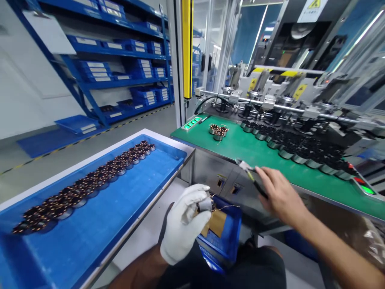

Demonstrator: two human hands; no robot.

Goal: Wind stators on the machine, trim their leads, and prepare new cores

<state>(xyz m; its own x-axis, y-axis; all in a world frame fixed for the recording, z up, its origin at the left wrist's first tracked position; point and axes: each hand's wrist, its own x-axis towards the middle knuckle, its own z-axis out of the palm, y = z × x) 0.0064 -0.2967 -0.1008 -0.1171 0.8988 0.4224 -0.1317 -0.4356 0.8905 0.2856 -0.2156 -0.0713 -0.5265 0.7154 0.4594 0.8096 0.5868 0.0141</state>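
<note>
1. The left hand (184, 228), in a white glove, is clamped on a core (205, 204), its fingers and thumb around the metal side.
2. That core is in the air before the table's front edge, above a bin (234, 235); a loose wire (227, 207) trails from it to the right.
3. The right hand (277, 193), bare, is closed around the handles of pliers (255, 184), well apart from the core. The tool's head points towards the table's front edge; whether its jaws are parted cannot be told.
4. Cardboard (219, 222) lies in the bin.
5. On the green table (240, 150), a small copper cluster (219, 131) sits near the left end, just beside a lit panel (191, 123) at the left corner.
6. Black-topped cores (296, 146) fill the back, reaching the right end, near a red-and-green panel (364, 186).
7. In the blue tray (128, 200), packed cores (96, 176) line the long edge farther from the person.
</note>
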